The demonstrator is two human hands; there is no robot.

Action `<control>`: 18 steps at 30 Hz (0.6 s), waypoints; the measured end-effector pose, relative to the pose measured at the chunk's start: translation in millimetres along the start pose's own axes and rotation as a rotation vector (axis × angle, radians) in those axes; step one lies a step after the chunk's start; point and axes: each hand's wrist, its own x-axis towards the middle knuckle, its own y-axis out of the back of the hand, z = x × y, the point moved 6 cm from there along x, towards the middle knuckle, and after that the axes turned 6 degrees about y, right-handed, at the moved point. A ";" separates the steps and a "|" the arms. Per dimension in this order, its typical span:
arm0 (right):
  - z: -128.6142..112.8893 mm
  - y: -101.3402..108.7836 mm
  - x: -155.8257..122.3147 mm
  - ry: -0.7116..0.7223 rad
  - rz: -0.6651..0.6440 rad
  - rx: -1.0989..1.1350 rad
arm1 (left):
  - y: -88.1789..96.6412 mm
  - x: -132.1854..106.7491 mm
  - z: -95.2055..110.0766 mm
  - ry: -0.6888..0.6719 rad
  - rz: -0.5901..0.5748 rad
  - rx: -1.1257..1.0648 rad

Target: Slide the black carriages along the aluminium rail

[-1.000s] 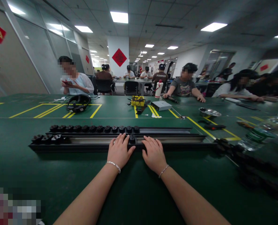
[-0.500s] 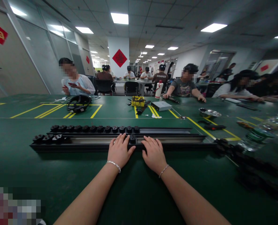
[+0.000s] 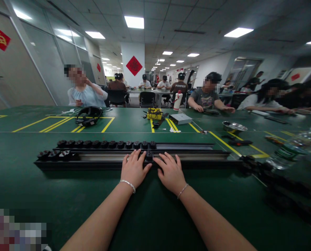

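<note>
Two long black rails lie side by side across the green table. The near rail (image 3: 197, 158) has three black sliders at its left end (image 3: 53, 154). The far rail (image 3: 186, 145) carries a row of several black sliders (image 3: 105, 143). My left hand (image 3: 133, 169) lies on the near rail with fingers stretched out. My right hand (image 3: 169, 170) lies beside it, fingers spread. Between their fingertips sits one small black slider (image 3: 149, 155) on the near rail; both hands touch it.
A black headset (image 3: 88, 115), a yellow box (image 3: 154, 113), a grey box (image 3: 180, 118) and a metal dish (image 3: 234, 126) lie farther back. Dark parts (image 3: 275, 181) are heaped at the right. Other people sit along the far side.
My right hand has shifted slightly left, closing on the single slider. The person at the far left has raised a hand toward the head. The rails have not moved.
</note>
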 end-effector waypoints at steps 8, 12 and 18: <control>-0.6 -0.7 0.2 0.002 -0.010 -0.009 | -0.3 -0.3 -0.7 0.006 -0.005 -0.005; -1.1 -0.3 0.4 -0.001 -0.010 -0.011 | 0.9 -0.6 -0.2 0.009 -0.007 -0.007; -2.3 1.7 1.2 0.001 0.004 -0.007 | 3.1 -1.3 2.1 0.005 -0.010 -0.012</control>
